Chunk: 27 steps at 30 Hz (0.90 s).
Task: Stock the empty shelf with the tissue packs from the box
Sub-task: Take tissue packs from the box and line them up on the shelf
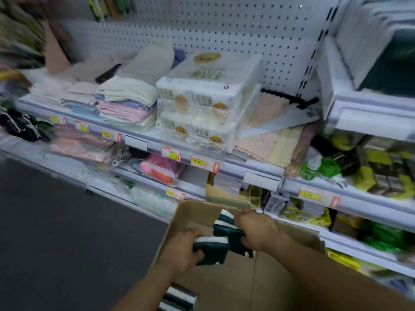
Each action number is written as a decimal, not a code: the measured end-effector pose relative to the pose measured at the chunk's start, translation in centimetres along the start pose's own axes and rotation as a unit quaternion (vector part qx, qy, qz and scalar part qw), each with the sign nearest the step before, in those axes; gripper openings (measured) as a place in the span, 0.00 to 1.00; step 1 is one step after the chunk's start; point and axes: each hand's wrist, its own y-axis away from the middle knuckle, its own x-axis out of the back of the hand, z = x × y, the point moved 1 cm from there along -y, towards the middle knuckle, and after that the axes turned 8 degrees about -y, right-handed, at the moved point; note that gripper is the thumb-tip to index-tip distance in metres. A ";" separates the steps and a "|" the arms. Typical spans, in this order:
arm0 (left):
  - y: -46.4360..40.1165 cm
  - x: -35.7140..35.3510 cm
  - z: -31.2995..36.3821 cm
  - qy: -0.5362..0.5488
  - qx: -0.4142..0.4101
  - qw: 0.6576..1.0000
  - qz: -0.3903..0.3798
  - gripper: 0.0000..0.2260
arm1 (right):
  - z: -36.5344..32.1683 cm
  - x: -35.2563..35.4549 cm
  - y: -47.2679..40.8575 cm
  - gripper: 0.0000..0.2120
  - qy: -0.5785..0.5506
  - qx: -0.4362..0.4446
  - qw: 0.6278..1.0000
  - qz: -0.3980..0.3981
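Both my hands are inside the open cardboard box (193, 212) at the bottom centre. My left hand (182, 250) grips a dark green and white tissue pack (213, 250). My right hand (256, 230) grips another dark green and white tissue pack (226, 223) just beside it. More striped packs (179, 298) lie lower in the box, partly hidden by my left forearm. On the shelf (143, 133) above stands a large white bundle of tissue packs (206, 104) with yellow print.
Folded towels (128, 104) lie left of the white bundle, flat pastel cloths (267, 140) to its right. Lower shelves hold bagged goods and a small carton (226, 189) right behind the box. A second shelving unit (370, 122) stands at the right. Dark floor (56, 243) lies to the left.
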 end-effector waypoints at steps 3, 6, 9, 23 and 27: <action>0.3 3.0 1.8 -0.006 -0.033 0.999 -0.011 0.14 | 0.8 2.4 2.4 0.12 -0.011 0.009 1.000 0.005; 0.7 6.6 4.5 -0.027 -0.065 0.998 -0.001 0.10 | 1.7 4.7 4.5 0.13 -0.023 0.011 0.999 0.023; 1.4 9.9 7.5 -0.002 -0.079 0.997 0.024 0.12 | 3.0 7.8 7.0 0.15 -0.074 -0.006 0.996 0.042; 5.1 9.8 34.8 0.118 -0.197 0.962 0.144 0.11 | 19.8 19.9 29.0 0.22 -0.190 0.022 0.970 0.149; 5.6 7.9 45.0 0.112 -0.263 0.945 0.157 0.06 | 26.7 22.6 37.2 0.15 -0.216 -0.002 0.960 0.176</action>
